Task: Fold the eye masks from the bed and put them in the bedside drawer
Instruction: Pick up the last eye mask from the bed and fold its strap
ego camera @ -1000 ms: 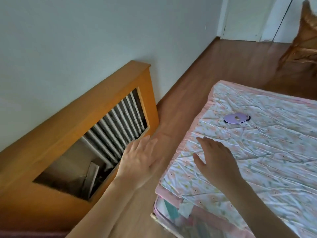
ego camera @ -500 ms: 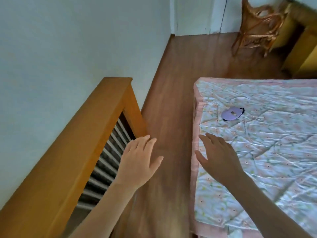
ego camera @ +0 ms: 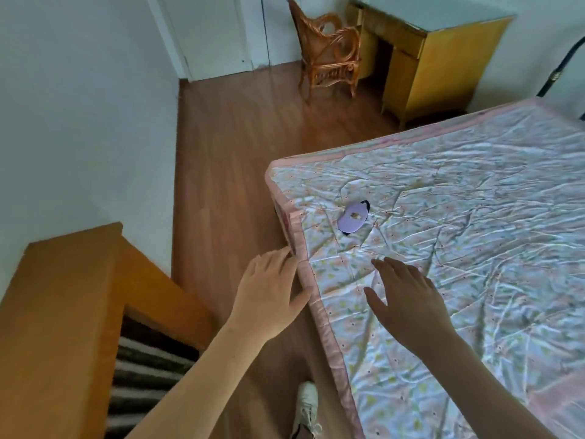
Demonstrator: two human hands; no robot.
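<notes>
Glossy, wrinkled satin bedspread; smooth wooden floor; wicker chair.

A bedroom in a home: a bed with a crumpled floral cover edged in pink, a wooden floor, a wicker chair, a yellow wooden desk, and what looks like a white door.

Head camera, looking down and forward
It looked steeply across the bed corner, close above both hands, apparently from standing height.
</notes>
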